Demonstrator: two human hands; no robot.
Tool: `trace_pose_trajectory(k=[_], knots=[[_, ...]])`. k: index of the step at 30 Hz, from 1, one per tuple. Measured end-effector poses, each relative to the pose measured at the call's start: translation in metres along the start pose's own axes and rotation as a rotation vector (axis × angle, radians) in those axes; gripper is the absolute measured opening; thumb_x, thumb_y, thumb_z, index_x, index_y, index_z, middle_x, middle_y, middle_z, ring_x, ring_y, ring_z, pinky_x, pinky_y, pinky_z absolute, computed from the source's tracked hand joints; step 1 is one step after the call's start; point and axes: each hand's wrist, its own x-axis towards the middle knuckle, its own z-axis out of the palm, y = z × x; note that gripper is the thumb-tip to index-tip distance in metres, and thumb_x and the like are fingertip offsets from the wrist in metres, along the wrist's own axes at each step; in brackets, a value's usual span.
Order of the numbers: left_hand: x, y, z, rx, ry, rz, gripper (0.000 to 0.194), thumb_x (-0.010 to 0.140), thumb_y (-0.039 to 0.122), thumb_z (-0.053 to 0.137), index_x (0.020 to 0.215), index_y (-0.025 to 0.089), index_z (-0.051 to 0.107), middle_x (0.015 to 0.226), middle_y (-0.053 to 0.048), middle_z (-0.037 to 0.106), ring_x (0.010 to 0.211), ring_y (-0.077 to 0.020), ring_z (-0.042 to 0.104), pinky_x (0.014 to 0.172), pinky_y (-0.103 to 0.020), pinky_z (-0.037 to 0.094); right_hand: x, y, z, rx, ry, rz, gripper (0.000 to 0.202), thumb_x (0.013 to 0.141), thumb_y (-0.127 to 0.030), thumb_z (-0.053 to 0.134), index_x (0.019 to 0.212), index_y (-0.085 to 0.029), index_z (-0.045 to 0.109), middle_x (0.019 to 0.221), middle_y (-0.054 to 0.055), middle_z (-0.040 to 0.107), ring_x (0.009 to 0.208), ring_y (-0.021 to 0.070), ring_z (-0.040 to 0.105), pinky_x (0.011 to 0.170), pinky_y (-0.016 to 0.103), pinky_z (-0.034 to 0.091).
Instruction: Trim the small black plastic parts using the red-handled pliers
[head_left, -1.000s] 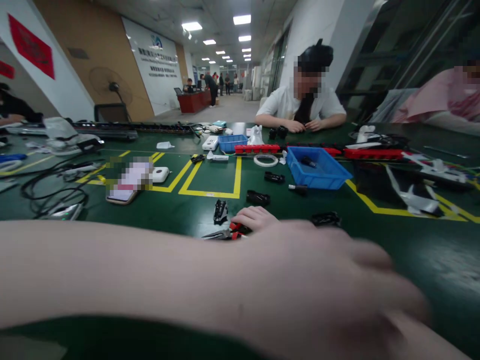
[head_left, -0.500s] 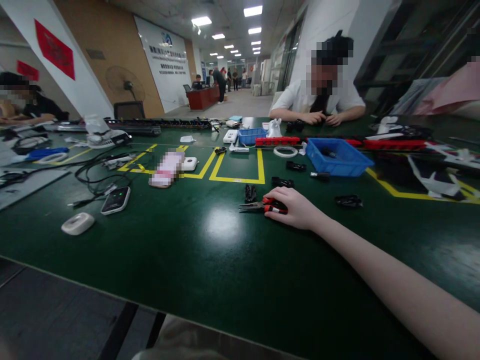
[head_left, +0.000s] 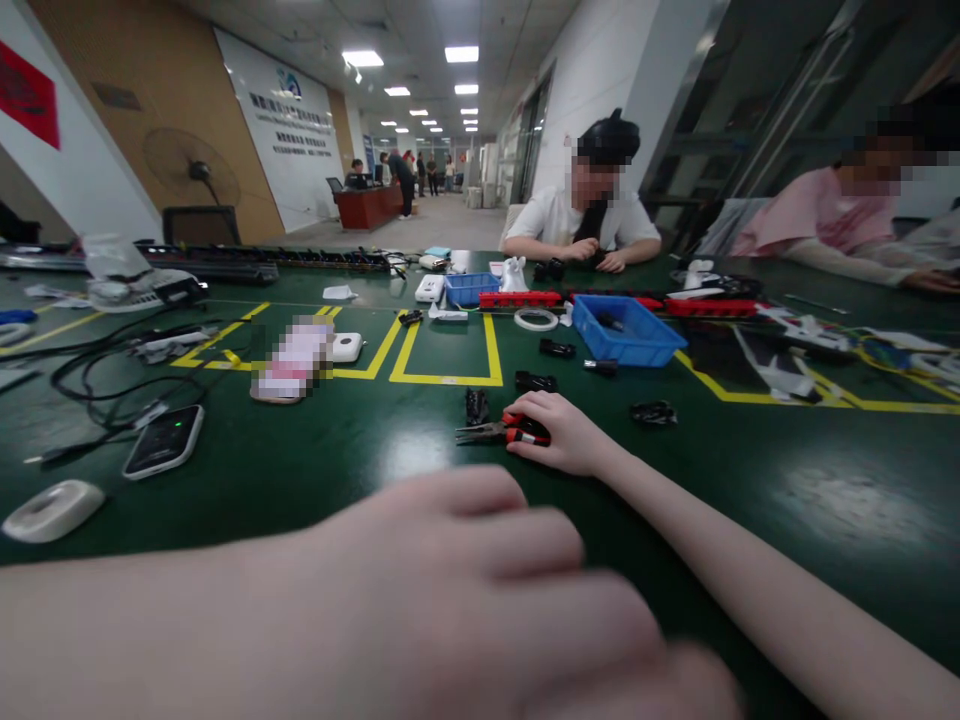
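Observation:
My right hand (head_left: 561, 430) is closed round the red-and-black handles of needle-nose pliers (head_left: 484, 433), which lie low over the green tabletop with their jaws pointing left and slightly apart. Just beyond the jaws sits a small black wrapped bundle (head_left: 476, 406). Another black bundle (head_left: 535, 382) lies behind my right hand. Close to the camera, my left hand (head_left: 465, 590) reaches across the lower part of the view, back of the hand up. Its fingers look bent, but they are blurred and the tips are hidden, so anything in them cannot be seen.
A blue bin (head_left: 626, 335) stands beyond my right hand, near a white ring (head_left: 535, 319). On the left lie a phone-like device (head_left: 163, 442), a white oval object (head_left: 52, 510) and black cables (head_left: 97, 395). Across the table a person (head_left: 589, 220) sits with both hands together.
My left hand has come into view from the lower left. The camera view has shifted to the right. My right hand still holds the pliers in about the same place on the table.

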Motion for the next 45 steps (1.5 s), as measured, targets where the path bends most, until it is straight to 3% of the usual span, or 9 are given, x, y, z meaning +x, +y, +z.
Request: trace_pose_trajectory(k=[3, 6, 14, 19, 22, 27, 30, 38, 45], knots=[[0.005, -0.028, 0.005, -0.077, 0.057, -0.044, 0.038, 0.097, 0.021, 0.044, 0.127, 0.035, 0.062, 0.111, -0.002, 0.073, 0.097, -0.0184, 0.069, 0.078, -0.033, 0.057, 0.000, -0.001, -0.001, -0.001, 0.002, 0.006, 0.036, 0.086, -0.043, 0.066, 0.113, -0.018, 0.065, 0.109, 0.011, 0.067, 0.103, 0.0273, 0.061, 0.091, 0.044, 0.047], [0.006, -0.055, 0.024, -0.119, 0.098, -0.154, 0.030, 0.099, 0.021, 0.044, 0.122, 0.024, 0.062, 0.114, -0.006, 0.070, 0.096, -0.0189, 0.068, 0.079, -0.032, 0.055, 0.000, -0.002, -0.003, -0.011, -0.021, 0.022, 0.036, 0.086, -0.042, 0.067, 0.113, -0.018, 0.065, 0.110, 0.012, 0.067, 0.103, 0.0273, 0.061, 0.091, 0.045, 0.047], [0.007, -0.100, 0.096, -0.240, 0.129, -0.397, 0.029, 0.096, 0.017, 0.051, 0.124, 0.019, 0.058, 0.123, -0.009, 0.063, 0.112, -0.0237, 0.062, 0.095, -0.040, 0.054, 0.000, -0.001, -0.006, -0.027, -0.058, 0.041, 0.040, 0.086, -0.040, 0.069, 0.119, -0.019, 0.062, 0.116, 0.012, 0.066, 0.107, 0.0271, 0.061, 0.093, 0.046, 0.048], [0.019, -0.128, 0.146, -0.425, 0.173, -0.322, 0.040, 0.096, 0.021, 0.054, 0.136, 0.018, 0.051, 0.141, -0.012, 0.053, 0.129, -0.0251, 0.053, 0.109, -0.042, 0.047, -0.002, 0.001, -0.007, -0.048, -0.054, 0.037, 0.040, 0.084, -0.038, 0.071, 0.120, -0.021, 0.062, 0.118, 0.012, 0.066, 0.111, 0.0280, 0.061, 0.097, 0.047, 0.047], [0.024, -0.138, 0.164, -0.495, 0.153, -0.327, 0.037, 0.099, 0.025, 0.050, 0.136, 0.018, 0.053, 0.142, -0.013, 0.053, 0.129, -0.0259, 0.053, 0.110, -0.043, 0.046, -0.002, 0.004, -0.007, -0.073, -0.039, 0.083, 0.041, 0.083, -0.037, 0.071, 0.121, -0.022, 0.063, 0.122, 0.012, 0.065, 0.116, 0.0291, 0.059, 0.100, 0.048, 0.046], [0.022, -0.139, 0.168, -0.472, 0.138, -0.386, 0.026, 0.101, 0.025, 0.045, 0.116, 0.019, 0.066, 0.133, -0.011, 0.059, 0.122, -0.0252, 0.058, 0.106, -0.045, 0.048, -0.002, 0.012, -0.003, -0.090, -0.028, 0.260, 0.059, 0.083, -0.046, 0.071, 0.134, -0.019, 0.056, 0.136, 0.016, 0.059, 0.128, 0.0326, 0.053, 0.106, 0.053, 0.043], [0.022, -0.136, 0.165, -0.436, 0.133, -0.441, 0.026, 0.102, 0.025, 0.044, 0.118, 0.018, 0.064, 0.128, -0.010, 0.063, 0.118, -0.0254, 0.059, 0.104, -0.046, 0.049, -0.004, 0.017, -0.001, -0.092, -0.034, 0.317, 0.065, 0.084, -0.052, 0.068, 0.138, -0.019, 0.053, 0.145, 0.018, 0.053, 0.134, 0.0344, 0.048, 0.108, 0.057, 0.041], [0.023, -0.135, 0.165, -0.490, 0.201, -0.503, 0.034, 0.098, 0.013, 0.043, 0.129, 0.016, 0.056, 0.128, -0.011, 0.063, 0.116, -0.0229, 0.061, 0.102, -0.039, 0.050, -0.005, 0.019, -0.003, -0.051, -0.052, 0.243, 0.057, 0.084, -0.047, 0.070, 0.134, -0.024, 0.055, 0.135, 0.013, 0.059, 0.127, 0.0309, 0.054, 0.106, 0.052, 0.045], [0.020, -0.140, 0.168, -0.517, 0.382, -0.507, 0.034, 0.090, 0.005, 0.047, 0.115, 0.020, 0.064, 0.116, -0.005, 0.069, 0.112, -0.0211, 0.062, 0.109, -0.042, 0.041, -0.004, 0.010, -0.006, -0.113, -0.020, 0.226, 0.045, 0.084, -0.041, 0.070, 0.123, -0.022, 0.060, 0.122, 0.011, 0.063, 0.113, 0.0282, 0.060, 0.096, 0.046, 0.051]])
